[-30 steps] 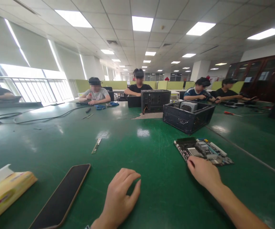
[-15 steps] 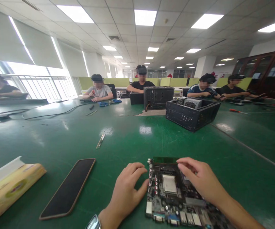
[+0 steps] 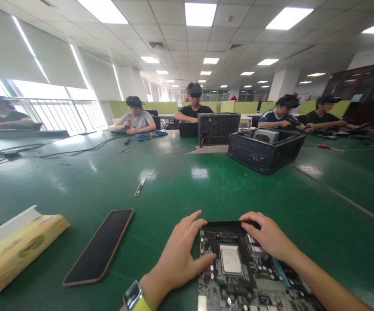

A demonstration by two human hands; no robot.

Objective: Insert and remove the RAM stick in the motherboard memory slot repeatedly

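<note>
1. Head view: over the last 1 second, the circuit board (image 3: pixel 248 273) has been brought nearer on the green table (image 3: pixel 174 190) and is now placed between the 2 hands.
2. The left hand (image 3: pixel 180 250) has been moved further over the board's left edge; it is spread wide, with the thumb laid above the board and a fingertip near the left end of the dark strip (image 3: pixel 223 225).
3. The right hand (image 3: pixel 271 235) is held narrow, thumb and finger together at the strip's right end — whether anything is gripped cannot be told.
4. By this change, it is judged, the strip's 2 ends are put within reach at once.
5. The phone (image 3: pixel 99 246) is seen left of the left hand — well apart from the board.
</note>
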